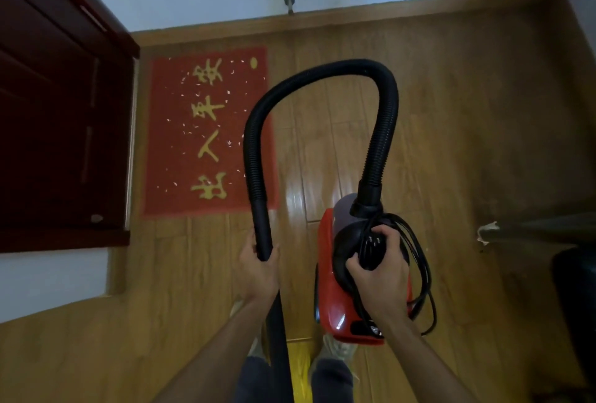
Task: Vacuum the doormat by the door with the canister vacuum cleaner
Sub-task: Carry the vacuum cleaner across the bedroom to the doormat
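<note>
We are gripping the hose [258, 176] in our closed left hand [259, 268], while our right hand [377, 273] is clamping the vacuum [335, 273] handle and plug [371, 249]. Risk: the loose cord [419, 257] is dangling and may snag our feet before we reach the mat [174, 144].

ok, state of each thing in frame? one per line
left hand: gripping the hose
right hand: holding the vacuum's handle with the plug
hose: arched up, attached to the canister
canister vacuum: carried, cord bundled, not plugged in
doormat: flat by the door, white bits scattered on it
door: cannot tell
</note>
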The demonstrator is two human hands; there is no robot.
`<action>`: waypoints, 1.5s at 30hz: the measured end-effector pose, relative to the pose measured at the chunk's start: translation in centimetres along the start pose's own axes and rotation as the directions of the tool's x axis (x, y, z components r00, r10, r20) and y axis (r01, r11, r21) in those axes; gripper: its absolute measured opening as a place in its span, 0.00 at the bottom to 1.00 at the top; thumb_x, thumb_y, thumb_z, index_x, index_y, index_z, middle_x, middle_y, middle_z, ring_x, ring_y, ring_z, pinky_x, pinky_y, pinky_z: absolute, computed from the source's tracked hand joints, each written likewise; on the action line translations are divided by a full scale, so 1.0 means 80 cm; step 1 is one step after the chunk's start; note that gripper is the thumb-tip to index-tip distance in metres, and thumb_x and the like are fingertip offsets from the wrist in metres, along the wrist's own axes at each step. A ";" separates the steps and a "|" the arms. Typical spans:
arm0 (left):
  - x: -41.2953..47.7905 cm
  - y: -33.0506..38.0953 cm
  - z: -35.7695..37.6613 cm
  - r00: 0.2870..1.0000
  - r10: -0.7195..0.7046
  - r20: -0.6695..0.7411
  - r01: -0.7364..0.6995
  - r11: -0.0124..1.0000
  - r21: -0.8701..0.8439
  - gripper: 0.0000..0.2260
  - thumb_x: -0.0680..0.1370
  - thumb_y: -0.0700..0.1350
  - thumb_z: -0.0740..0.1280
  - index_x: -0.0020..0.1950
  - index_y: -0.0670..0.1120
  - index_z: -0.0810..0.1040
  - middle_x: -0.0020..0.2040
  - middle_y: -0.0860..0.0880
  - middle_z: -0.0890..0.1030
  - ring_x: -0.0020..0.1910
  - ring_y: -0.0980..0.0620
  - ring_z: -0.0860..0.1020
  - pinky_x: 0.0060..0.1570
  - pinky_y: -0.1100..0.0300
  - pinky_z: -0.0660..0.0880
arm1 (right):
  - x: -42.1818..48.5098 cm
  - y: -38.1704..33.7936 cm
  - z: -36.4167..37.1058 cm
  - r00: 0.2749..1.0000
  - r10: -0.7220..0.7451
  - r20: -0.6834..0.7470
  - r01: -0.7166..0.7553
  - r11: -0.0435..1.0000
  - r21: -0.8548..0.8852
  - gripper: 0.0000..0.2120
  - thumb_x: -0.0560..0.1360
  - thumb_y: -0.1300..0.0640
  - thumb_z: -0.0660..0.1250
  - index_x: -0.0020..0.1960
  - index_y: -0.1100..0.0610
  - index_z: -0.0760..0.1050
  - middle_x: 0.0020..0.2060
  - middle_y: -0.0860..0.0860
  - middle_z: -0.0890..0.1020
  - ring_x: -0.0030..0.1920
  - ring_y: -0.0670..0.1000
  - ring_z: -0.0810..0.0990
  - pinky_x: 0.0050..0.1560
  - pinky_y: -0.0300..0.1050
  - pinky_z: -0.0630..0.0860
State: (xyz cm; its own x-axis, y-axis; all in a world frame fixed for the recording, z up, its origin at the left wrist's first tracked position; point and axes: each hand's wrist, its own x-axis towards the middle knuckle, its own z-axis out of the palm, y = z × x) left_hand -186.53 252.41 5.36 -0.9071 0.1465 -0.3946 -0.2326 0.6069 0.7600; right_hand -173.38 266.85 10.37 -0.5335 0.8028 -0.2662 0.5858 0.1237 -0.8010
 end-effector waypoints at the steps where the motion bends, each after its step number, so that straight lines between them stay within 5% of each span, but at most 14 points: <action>1: 0.007 -0.012 0.007 1.000 -0.011 -0.005 0.011 1.000 0.007 0.21 0.77 0.38 0.71 0.69 0.48 0.73 0.42 0.58 0.76 0.41 0.62 0.76 0.40 0.68 0.72 | 0.006 0.013 0.008 1.000 0.002 0.007 -0.002 1.000 -0.002 0.25 0.71 0.63 0.73 0.59 0.45 0.66 0.46 0.46 0.79 0.47 0.43 0.80 0.47 0.41 0.80; 6: 0.050 -0.069 0.039 1.000 0.010 -0.010 -0.010 0.999 0.051 0.19 0.77 0.41 0.72 0.63 0.55 0.72 0.41 0.59 0.77 0.41 0.58 0.79 0.36 0.68 0.72 | 0.036 0.074 0.054 0.999 -0.012 0.034 0.012 1.000 -0.008 0.24 0.70 0.63 0.73 0.59 0.46 0.67 0.45 0.47 0.80 0.46 0.45 0.81 0.46 0.42 0.80; 11: 0.100 -0.117 0.077 1.000 0.009 0.012 -0.010 0.999 0.054 0.23 0.75 0.41 0.74 0.69 0.50 0.75 0.42 0.59 0.78 0.42 0.58 0.80 0.43 0.61 0.78 | 0.065 0.126 0.096 0.999 -0.021 0.032 0.024 0.997 -0.073 0.26 0.69 0.63 0.74 0.57 0.44 0.65 0.43 0.43 0.78 0.45 0.38 0.78 0.42 0.29 0.74; 15: 0.128 -0.148 0.091 0.996 0.080 0.033 -0.083 0.992 0.100 0.25 0.75 0.41 0.74 0.67 0.57 0.70 0.40 0.62 0.76 0.39 0.61 0.78 0.39 0.69 0.73 | 0.090 0.168 0.117 1.000 -0.002 0.027 0.004 0.998 -0.069 0.24 0.70 0.62 0.74 0.58 0.46 0.66 0.44 0.41 0.78 0.47 0.38 0.79 0.44 0.35 0.76; 21: 0.158 -0.204 0.110 0.994 0.089 0.062 -0.098 0.982 0.161 0.23 0.76 0.39 0.73 0.69 0.50 0.74 0.44 0.59 0.77 0.45 0.54 0.79 0.47 0.56 0.79 | 0.115 0.208 0.145 0.999 -0.018 -0.038 0.015 0.997 -0.082 0.23 0.70 0.61 0.74 0.58 0.48 0.66 0.44 0.38 0.77 0.46 0.36 0.79 0.43 0.37 0.76; 24: 0.166 -0.217 0.126 0.997 0.055 0.053 -0.063 0.985 0.163 0.24 0.76 0.39 0.72 0.71 0.47 0.73 0.47 0.56 0.77 0.47 0.55 0.77 0.48 0.59 0.76 | 0.125 0.223 0.152 0.998 -0.029 -0.048 0.024 0.995 -0.094 0.23 0.71 0.61 0.73 0.58 0.49 0.66 0.44 0.37 0.77 0.46 0.35 0.78 0.42 0.32 0.76; 28: 0.183 -0.237 0.147 0.999 -0.012 0.041 0.004 0.981 0.191 0.24 0.76 0.41 0.72 0.72 0.47 0.72 0.46 0.53 0.78 0.44 0.51 0.80 0.44 0.64 0.73 | 0.135 0.244 0.161 0.999 -0.030 -0.044 0.025 0.993 -0.116 0.23 0.70 0.59 0.73 0.60 0.49 0.67 0.46 0.41 0.79 0.47 0.43 0.80 0.47 0.48 0.80; 30: 0.191 -0.249 0.156 0.999 -0.033 0.037 0.025 0.977 0.210 0.23 0.77 0.41 0.72 0.71 0.48 0.72 0.40 0.57 0.75 0.37 0.59 0.77 0.36 0.70 0.69 | 0.137 0.256 0.166 0.998 -0.039 -0.045 0.034 0.993 -0.113 0.24 0.70 0.59 0.74 0.61 0.49 0.67 0.48 0.44 0.80 0.48 0.47 0.81 0.49 0.55 0.80; 34: 0.207 -0.274 0.170 0.997 -0.066 0.036 0.055 0.967 0.247 0.23 0.77 0.43 0.72 0.71 0.48 0.72 0.42 0.54 0.78 0.35 0.58 0.74 0.39 0.62 0.72 | 0.137 0.276 0.177 0.998 -0.054 -0.037 0.051 0.995 -0.084 0.25 0.70 0.61 0.74 0.61 0.50 0.67 0.50 0.45 0.78 0.52 0.48 0.80 0.52 0.55 0.80; 40: 0.221 -0.309 0.179 0.995 -0.079 0.066 0.057 0.957 0.286 0.23 0.77 0.43 0.72 0.71 0.49 0.72 0.39 0.62 0.71 0.39 0.58 0.74 0.40 0.63 0.69 | 0.133 0.296 0.183 0.998 -0.040 -0.046 0.039 0.999 -0.037 0.25 0.71 0.63 0.73 0.63 0.54 0.67 0.50 0.48 0.79 0.51 0.49 0.82 0.50 0.56 0.81; 45: 0.240 -0.335 0.191 0.993 -0.086 0.083 0.058 0.954 0.294 0.23 0.76 0.44 0.73 0.69 0.51 0.73 0.43 0.55 0.80 0.38 0.57 0.77 0.34 0.67 0.69 | 0.145 0.301 0.191 0.997 -0.035 -0.069 0.032 0.998 -0.044 0.25 0.71 0.62 0.73 0.64 0.52 0.66 0.50 0.45 0.79 0.50 0.47 0.82 0.49 0.56 0.82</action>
State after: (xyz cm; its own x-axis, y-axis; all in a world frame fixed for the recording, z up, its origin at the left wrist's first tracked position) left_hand -192.37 250.92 -30.48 -0.8517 0.1579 -0.4997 -0.1716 0.8169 0.5506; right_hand -174.82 270.20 -20.18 -0.5106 0.8362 -0.2001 0.5947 0.1754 -0.7846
